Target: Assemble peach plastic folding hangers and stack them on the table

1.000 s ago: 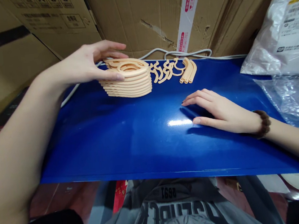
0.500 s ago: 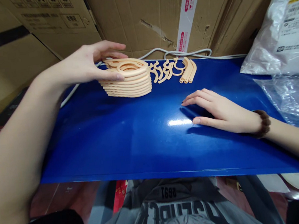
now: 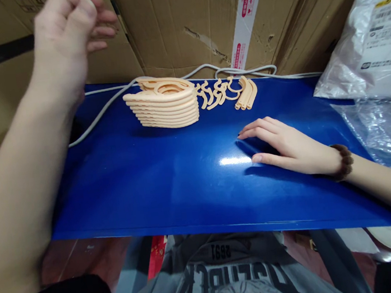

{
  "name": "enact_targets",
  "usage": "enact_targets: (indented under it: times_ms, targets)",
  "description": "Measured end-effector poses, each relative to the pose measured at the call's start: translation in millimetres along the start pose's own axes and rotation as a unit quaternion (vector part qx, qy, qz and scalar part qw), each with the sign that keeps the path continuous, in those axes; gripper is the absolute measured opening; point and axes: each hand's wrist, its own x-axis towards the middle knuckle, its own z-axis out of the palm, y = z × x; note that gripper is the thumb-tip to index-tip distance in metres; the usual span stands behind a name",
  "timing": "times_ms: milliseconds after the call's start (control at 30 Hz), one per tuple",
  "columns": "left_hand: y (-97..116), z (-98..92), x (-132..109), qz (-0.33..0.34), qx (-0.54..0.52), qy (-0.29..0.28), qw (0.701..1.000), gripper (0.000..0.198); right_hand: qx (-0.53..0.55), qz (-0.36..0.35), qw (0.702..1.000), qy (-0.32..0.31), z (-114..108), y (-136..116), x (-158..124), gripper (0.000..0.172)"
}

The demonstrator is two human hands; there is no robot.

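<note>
A stack of cream plastic pieces lies near the back of the blue table. Right beside it are several small hook-shaped pieces and a few curved tubes. My left hand is raised above the back left, apart from the stack, with its fingers loosely bent and apart and nothing in it. My right hand rests on the table right of the middle, fingers spread, holding nothing. A brown band circles the right wrist.
Cardboard boxes stand behind the table. A white cable runs along the back edge and bends forward at the left. At the right are a plastic package with a label and clear plastic film.
My left hand has let go of the stack and moved up and to the left, away from it. My right hand and the cream pieces are in the same places.
</note>
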Motion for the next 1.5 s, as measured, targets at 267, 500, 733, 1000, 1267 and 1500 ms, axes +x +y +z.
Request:
enact_targets:
  times_ms: [267, 500, 733, 1000, 1267, 1500]
  targets:
    - [66, 34.6, -34, 0.149, 0.115, 0.046, 0.981, 0.024, -0.020, 0.003, 1.000, 0.002, 1, 0, 1, 0.053]
    - [99, 93.0, -98, 0.290, 0.184, -0.307, 0.888, 0.048, -0.127, 0.076, 0.988, 0.035, 6, 10, -2, 0.053]
    - [83, 105.9, -110, 0.206, 0.151, -0.410, 0.876, 0.068, -0.128, 0.085, 0.988, 0.034, 5, 11, -2, 0.054]
    - [93, 91.8, -90, 0.289, 0.144, -0.299, 0.898, 0.041, -0.147, 0.070, 0.986, 0.024, 3, 11, -2, 0.056]
    - [40, 20.3, -21, 0.117, 0.228, -0.055, 0.965, 0.062, -0.161, 0.058, 0.985, 0.031, 3, 13, -3, 0.059]
    - [34, -11.1, -14, 0.050, 0.236, -0.186, 0.952, 0.103, -0.161, 0.054, 0.985, 0.029, 3, 13, -3, 0.059]
